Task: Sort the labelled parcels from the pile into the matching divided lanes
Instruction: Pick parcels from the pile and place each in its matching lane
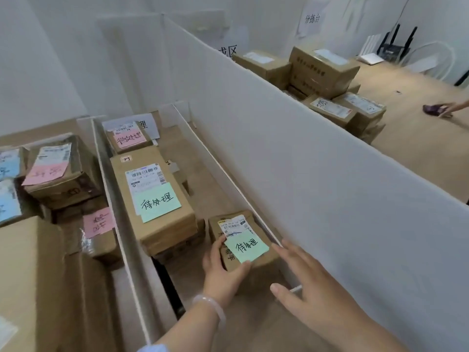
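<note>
The small parcel [264, 261] sits low at the near end of the middle lane, its long axis running along the lane, its right edge just beside the low divider [228, 171]. Its green note [247, 247] reads right way up toward the person, slightly tilted. The left grip [223, 271] is grasping the parcel's near left corner, thumb on the top face, a pale bracelet [212, 306] on the wrist. The right grip [314, 293] is released, fingers spread, just beside the parcel's right side; whether it touches is unclear. Whether the parcel rests on the tabletop [418, 158] cannot be told. This lane holds three noted parcels: the small one, a long parcel [162, 224] with a green note stacked on other cartons, and a far parcel [128, 141] with a pink note. The left lane shows two pink notes and two blue notes on its parcels. Beyond the tall white partition [291, 153] lies the pile [327, 77] of brown parcels.
</note>
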`<state>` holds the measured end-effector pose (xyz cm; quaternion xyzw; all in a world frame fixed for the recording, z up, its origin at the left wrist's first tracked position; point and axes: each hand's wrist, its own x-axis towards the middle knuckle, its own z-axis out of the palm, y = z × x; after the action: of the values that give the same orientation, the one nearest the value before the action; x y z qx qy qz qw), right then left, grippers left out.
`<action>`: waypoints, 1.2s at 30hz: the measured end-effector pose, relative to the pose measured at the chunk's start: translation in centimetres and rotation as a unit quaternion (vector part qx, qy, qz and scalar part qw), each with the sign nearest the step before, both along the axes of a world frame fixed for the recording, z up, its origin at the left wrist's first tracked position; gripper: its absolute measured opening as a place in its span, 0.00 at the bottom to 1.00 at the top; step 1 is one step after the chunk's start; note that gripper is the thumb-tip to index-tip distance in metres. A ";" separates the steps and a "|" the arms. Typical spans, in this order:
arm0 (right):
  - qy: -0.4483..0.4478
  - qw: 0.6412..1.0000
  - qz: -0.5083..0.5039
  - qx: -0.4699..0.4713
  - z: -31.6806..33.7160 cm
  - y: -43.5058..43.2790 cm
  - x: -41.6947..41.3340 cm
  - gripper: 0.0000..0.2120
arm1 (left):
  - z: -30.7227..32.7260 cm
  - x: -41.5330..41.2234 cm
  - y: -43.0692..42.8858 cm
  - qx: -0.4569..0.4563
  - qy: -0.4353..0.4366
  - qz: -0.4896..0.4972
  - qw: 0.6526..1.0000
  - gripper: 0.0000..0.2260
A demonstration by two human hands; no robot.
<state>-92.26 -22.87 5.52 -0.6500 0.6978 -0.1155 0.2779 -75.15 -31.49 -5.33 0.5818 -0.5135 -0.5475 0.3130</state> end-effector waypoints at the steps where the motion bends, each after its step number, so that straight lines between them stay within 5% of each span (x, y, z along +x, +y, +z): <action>1: 0.000 1.000 0.009 -0.002 -0.3 -0.5 -0.2 0.29 | -0.4 -0.2 -0.4 0.002 -0.010 -0.008 1.000 0.36; 12: -0.027 0.998 0.060 -0.010 -2.4 -4.8 -2.4 0.30 | -1.2 -1.1 -4.6 0.021 -0.112 0.047 0.992 0.39; 16: -0.034 0.998 0.050 -0.026 -2.5 -5.2 -2.5 0.35 | -1.2 -2.0 -3.7 -0.001 -0.217 0.028 0.976 0.40; 20: -0.022 0.997 0.066 -0.027 -2.6 -5.7 -2.4 0.35 | -2.2 -2.0 -0.5 -0.224 -0.425 -0.111 0.870 0.35; 23: -0.018 0.998 0.067 -0.012 -2.8 -5.9 -2.6 0.32 | -2.6 -1.7 -1.1 -0.222 -0.491 -0.202 0.818 0.35; 31: -0.002 0.997 0.081 -0.001 -2.7 -5.4 -3.2 0.32 | 0.4 -0.9 -6.6 -0.075 -0.505 -0.221 0.831 0.38; 36: 0.017 0.992 0.119 -0.028 -1.5 -4.8 -3.1 0.34 | 2.8 -0.7 -2.0 -0.174 -0.484 -0.163 0.842 0.34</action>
<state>-95.33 -27.69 3.97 -0.7376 0.6170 -0.0899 0.2592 -75.81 -33.45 -2.54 0.6171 -0.7738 -0.1407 0.0268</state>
